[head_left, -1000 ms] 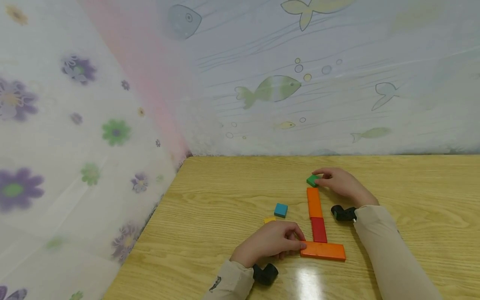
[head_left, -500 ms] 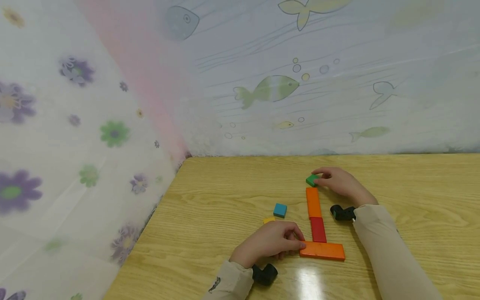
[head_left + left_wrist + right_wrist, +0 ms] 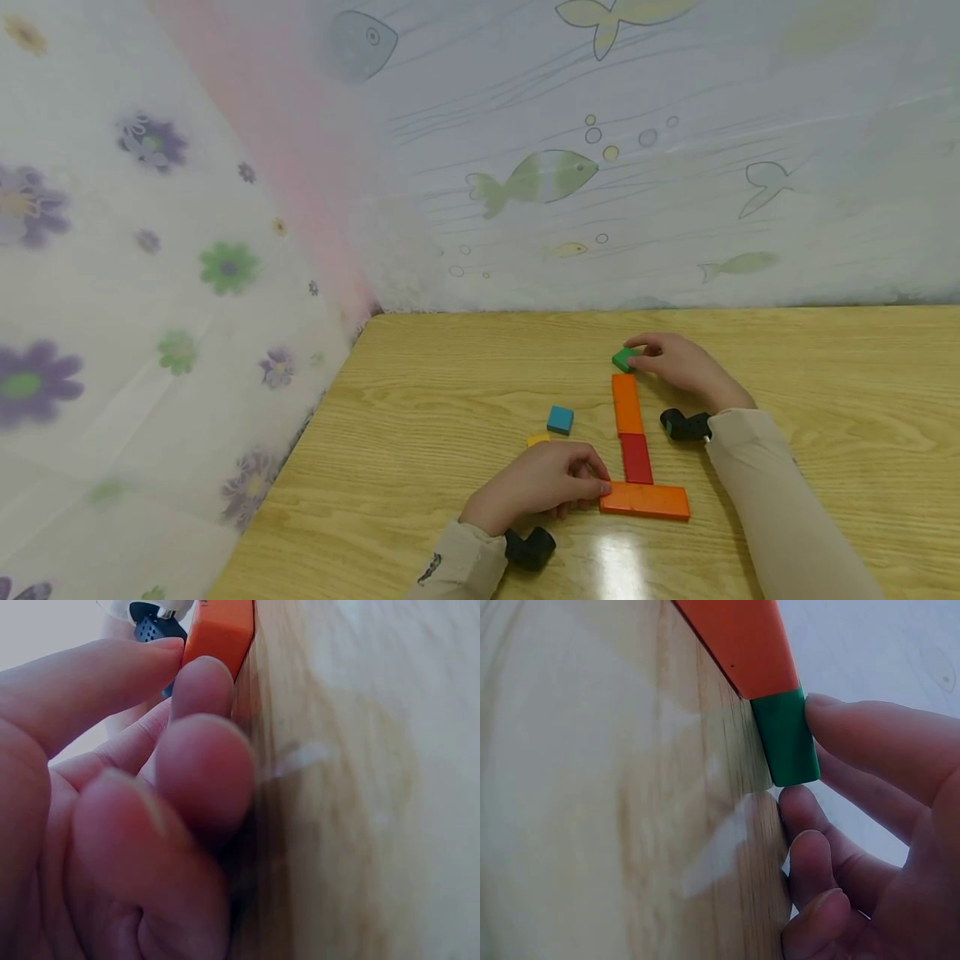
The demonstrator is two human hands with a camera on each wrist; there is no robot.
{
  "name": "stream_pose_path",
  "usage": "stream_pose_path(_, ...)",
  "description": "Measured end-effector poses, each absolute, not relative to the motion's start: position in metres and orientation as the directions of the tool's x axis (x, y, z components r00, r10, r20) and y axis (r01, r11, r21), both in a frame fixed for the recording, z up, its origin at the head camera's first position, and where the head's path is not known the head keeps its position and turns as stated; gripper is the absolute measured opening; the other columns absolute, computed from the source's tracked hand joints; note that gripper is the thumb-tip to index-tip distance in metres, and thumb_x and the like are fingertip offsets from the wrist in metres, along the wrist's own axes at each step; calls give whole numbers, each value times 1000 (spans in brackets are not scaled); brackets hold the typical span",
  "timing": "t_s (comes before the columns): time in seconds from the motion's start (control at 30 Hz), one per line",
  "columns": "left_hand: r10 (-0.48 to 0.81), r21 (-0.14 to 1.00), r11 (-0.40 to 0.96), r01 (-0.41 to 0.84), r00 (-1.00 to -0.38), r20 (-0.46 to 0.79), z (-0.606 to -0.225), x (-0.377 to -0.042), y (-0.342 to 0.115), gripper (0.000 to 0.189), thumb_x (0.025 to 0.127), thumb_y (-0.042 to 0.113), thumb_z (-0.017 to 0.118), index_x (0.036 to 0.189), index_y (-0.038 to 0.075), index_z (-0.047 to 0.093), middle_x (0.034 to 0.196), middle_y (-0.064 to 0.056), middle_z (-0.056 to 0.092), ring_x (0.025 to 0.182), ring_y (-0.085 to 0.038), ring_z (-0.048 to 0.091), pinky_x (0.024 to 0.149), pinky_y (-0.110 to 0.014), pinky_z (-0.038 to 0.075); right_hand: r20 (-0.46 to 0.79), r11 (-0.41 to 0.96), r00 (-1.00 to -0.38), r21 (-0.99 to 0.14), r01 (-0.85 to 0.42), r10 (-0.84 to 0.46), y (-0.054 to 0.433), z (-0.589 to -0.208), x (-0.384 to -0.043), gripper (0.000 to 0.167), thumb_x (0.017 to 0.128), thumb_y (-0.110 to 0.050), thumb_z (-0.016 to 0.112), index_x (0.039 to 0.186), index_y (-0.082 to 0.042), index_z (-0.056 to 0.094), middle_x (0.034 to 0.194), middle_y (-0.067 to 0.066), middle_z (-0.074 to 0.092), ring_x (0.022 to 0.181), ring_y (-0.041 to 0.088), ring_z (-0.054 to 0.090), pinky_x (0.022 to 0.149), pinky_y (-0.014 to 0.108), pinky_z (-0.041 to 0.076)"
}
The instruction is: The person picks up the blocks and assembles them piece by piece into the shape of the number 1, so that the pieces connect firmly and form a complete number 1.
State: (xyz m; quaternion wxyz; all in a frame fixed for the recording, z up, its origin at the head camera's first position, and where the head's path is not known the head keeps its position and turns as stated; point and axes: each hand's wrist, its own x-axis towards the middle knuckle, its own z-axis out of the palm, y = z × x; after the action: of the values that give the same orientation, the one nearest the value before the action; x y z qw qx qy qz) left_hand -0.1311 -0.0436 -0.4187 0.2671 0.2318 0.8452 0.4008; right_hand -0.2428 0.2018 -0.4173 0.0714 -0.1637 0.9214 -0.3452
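Observation:
Flat toy blocks form an upside-down T on the table. At its base lies a long orange block (image 3: 648, 502), whose left end my left hand (image 3: 536, 485) pinches with thumb and index finger. A red block (image 3: 637, 458) runs away from that base, followed by a second orange block (image 3: 627, 405). At the far tip is a small green block (image 3: 623, 359), turned at an angle, with my right hand (image 3: 678, 367) holding it between thumb and fingers. The right wrist view shows the green block (image 3: 786, 739) close against the orange block's end (image 3: 746, 645).
A blue square block (image 3: 560, 420) lies left of the row. Nearer, a yellow block (image 3: 537, 439) is mostly hidden behind the left hand. Black wrist devices (image 3: 531, 548) hang under both sleeves. The wooden table (image 3: 420, 392) meets a fish-patterned wall covering (image 3: 525, 100) at the back.
Both hands and all blocks keep their places. Only the head view shifts very slightly.

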Motion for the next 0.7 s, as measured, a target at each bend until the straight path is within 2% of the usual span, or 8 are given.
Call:
stream_pose_path(0.33,607,803,569,178,-749,-264,-418,-131,-43,8,84,34,61,86,26,61,62,7,57,41,-14,48,41,-30,45,-34,706,-936,-667,-240,-350,202,-416,-243,46,90,-35,53,125,-5,49,110,18,54,90,27,50,75,42,41)
stream_pose_path(0.7,602,813,561,157,-751,-270,-416,-130,-44,12,85,38,58,86,26,60,62,5,58,42,-16,49,41,-31,45,-36,708,-935,-664,-241,-353,203,-417,-244,47,90,-36,52,126,-6,49,111,19,53,92,28,51,77,44,41)
